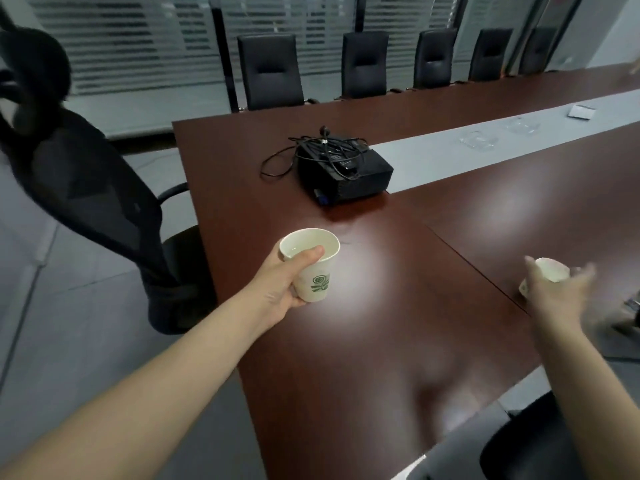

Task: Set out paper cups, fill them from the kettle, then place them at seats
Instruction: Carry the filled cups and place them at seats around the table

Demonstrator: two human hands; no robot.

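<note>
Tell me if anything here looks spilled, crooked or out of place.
No clear spill. The projector sits askew on the table, cables piled on top. The right cup, in the right hand, looks tilted, though blurred; the left cup, in the left hand, looks upright.

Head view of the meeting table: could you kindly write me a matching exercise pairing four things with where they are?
1 logo cup
2 projector
3 mesh chair
4 white card

a on the grey strip, far right
b gripped by the left hand
c on the floor, left of the table
d on the table, cables on top

Pairs: 1-b, 2-d, 3-c, 4-a
</note>
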